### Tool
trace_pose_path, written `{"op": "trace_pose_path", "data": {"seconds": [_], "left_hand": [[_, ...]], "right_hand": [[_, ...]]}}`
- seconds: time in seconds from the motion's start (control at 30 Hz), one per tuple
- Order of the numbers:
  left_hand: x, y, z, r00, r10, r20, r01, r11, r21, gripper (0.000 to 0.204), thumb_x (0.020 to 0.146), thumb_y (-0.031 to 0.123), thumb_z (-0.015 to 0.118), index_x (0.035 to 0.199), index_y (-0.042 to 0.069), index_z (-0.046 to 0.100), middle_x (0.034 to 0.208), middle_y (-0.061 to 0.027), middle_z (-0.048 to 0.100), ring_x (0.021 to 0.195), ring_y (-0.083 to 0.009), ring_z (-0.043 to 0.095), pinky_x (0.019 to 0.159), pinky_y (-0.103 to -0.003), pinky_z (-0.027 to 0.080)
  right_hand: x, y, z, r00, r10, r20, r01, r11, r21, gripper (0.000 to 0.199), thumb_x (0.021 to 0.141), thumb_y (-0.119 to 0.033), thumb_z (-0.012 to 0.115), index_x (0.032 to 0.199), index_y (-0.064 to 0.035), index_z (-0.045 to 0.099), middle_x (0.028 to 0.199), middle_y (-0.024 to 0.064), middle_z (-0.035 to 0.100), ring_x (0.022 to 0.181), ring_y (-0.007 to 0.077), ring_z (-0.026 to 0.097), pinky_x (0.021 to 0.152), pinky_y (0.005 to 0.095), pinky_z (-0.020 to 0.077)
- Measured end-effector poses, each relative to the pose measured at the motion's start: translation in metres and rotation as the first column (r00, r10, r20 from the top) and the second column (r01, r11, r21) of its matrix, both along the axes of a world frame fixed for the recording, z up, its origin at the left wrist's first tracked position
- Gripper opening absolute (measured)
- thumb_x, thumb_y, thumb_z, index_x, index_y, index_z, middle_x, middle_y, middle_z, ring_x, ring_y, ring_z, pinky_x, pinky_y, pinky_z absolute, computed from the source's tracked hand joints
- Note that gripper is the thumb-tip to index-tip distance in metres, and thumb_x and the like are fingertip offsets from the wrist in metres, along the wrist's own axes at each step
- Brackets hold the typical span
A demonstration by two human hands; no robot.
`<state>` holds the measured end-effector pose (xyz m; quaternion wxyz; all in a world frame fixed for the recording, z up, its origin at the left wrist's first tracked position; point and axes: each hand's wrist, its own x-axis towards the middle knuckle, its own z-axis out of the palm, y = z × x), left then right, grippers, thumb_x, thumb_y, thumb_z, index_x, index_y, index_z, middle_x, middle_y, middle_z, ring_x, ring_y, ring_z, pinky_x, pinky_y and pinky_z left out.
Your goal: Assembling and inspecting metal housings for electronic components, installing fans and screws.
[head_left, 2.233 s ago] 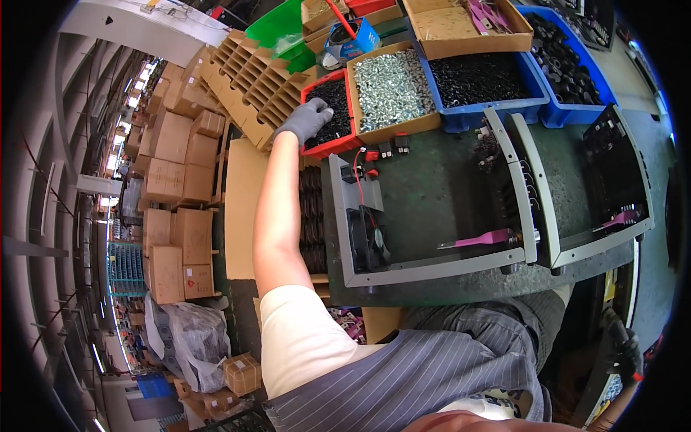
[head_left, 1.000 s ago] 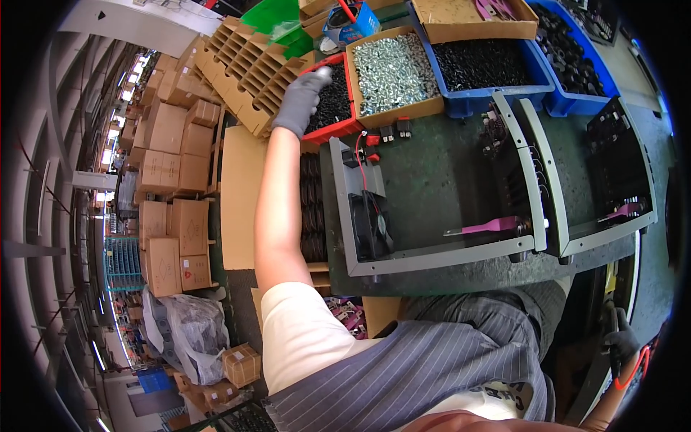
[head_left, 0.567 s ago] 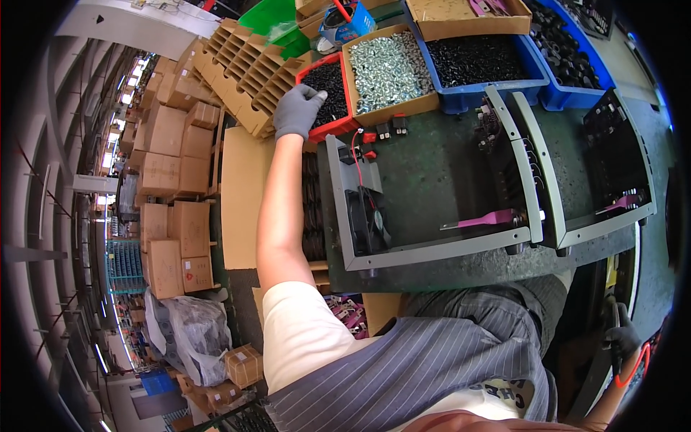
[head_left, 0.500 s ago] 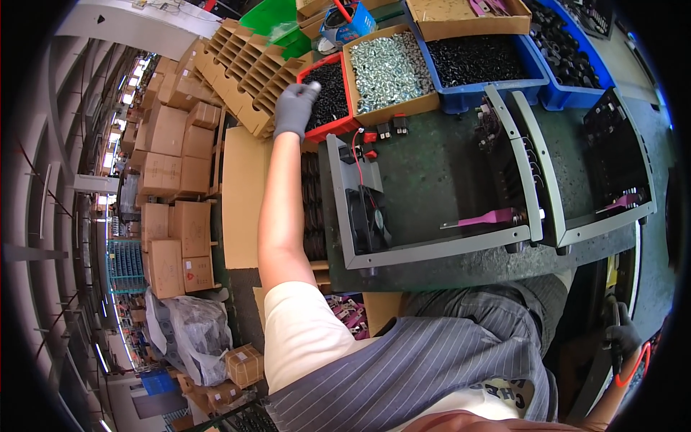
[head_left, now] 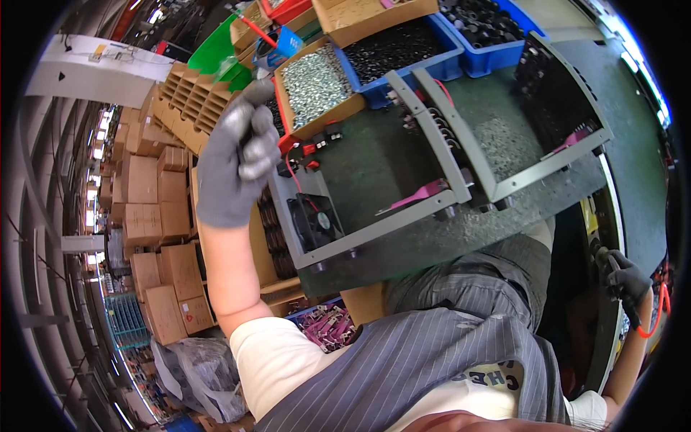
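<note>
My left hand (head_left: 241, 155), in a grey glove, is raised with its fingers curled, in front of a red bin (head_left: 286, 138) of small black parts that it mostly hides. Whatever it pinches cannot be made out. Far right and low, my gloved right hand (head_left: 629, 279) grips a dark power screwdriver (head_left: 630, 311) with a red cord. Between the hands, two grey metal casings (head_left: 378, 240) stand open on the green bench. The nearer-left one holds a black fan (head_left: 317, 219) with a red wire. A purple-and-metal part (head_left: 425, 192) lies along its front edge.
A cardboard box (head_left: 354, 106) of silver screws and a blue bin (head_left: 452, 56) of black screws line the back, beside another blue bin (head_left: 497, 63) of black round parts. Cardboard dividers (head_left: 191, 97) stand back left. Below the bench is a container of purple parts (head_left: 327, 327).
My left hand has come back from the red bin, closer to me, with its fingers curled. My right hand has risen a little with the screwdriver. The view has shifted, moving the bench leftward.
</note>
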<state>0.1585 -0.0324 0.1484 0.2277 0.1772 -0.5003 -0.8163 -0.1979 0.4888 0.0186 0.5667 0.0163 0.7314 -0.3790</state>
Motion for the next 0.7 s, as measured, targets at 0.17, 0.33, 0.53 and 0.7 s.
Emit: {"op": "trace_pose_path", "data": {"seconds": [0.17, 0.33, 0.53, 0.7], "left_hand": [[-0.007, 0.105, 0.009, 0.941, -0.253, 0.224, 0.28, 0.955, -0.095, 0.039, 0.089, 0.024, 0.054, 0.115, -0.005, 0.054, 0.078, -0.0027, 0.058, 0.051, -0.0023, 0.045, 0.04, -0.014, 0.03], [-0.045, 0.173, -0.049, 0.693, -0.678, 0.245, 0.531, 0.71, 0.463, 0.036, 0.093, 0.024, 0.048, 0.116, -0.003, 0.053, 0.08, -0.0016, 0.056, 0.053, -0.0018, 0.042, 0.041, -0.014, 0.03], [-0.1, 0.221, -0.15, 0.852, -0.523, 0.034, 0.349, 0.614, 0.708, 0.031, 0.096, 0.018, 0.043, 0.12, -0.002, 0.05, 0.08, -0.0046, 0.056, 0.052, -0.0046, 0.039, 0.041, -0.015, 0.032], [-0.138, 0.237, -0.174, 0.875, -0.481, 0.048, 0.324, 0.658, 0.68, 0.032, 0.094, 0.014, 0.046, 0.122, -0.001, 0.049, 0.09, -0.005, 0.058, 0.066, -0.0076, 0.046, 0.05, -0.016, 0.039]], "right_hand": [[0.033, 0.01, 0.057, 0.968, 0.155, -0.199, -0.142, 0.987, 0.079, 0.057, 0.059, -0.001, 0.057, 0.115, -0.0034, 0.051, 0.078, 0.0026, 0.05, 0.06, 0.011, 0.049, 0.054, 0.0223, 0.0414], [0.066, -0.005, 0.057, 0.891, 0.195, -0.409, -0.295, 0.935, -0.199, 0.062, 0.063, -0.011, 0.064, 0.122, -0.0008, 0.047, 0.105, 0.0072, 0.053, 0.102, 0.0174, 0.05, 0.092, 0.0278, 0.0369], [0.086, -0.031, -0.036, 0.975, -0.043, -0.219, -0.083, 0.841, -0.535, 0.093, 0.062, -0.013, 0.072, 0.141, -0.0008, 0.024, 0.125, 0.0099, 0.045, 0.114, 0.0181, 0.042, 0.099, 0.0285, 0.0319], [0.078, -0.041, -0.082, 0.891, -0.066, 0.45, 0.365, 0.694, -0.621, 0.067, 0.068, -0.018, 0.067, 0.127, 0.0003, 0.04, 0.074, 0.015, 0.063, 0.048, 0.0194, 0.06, 0.044, 0.0274, 0.05]]}}
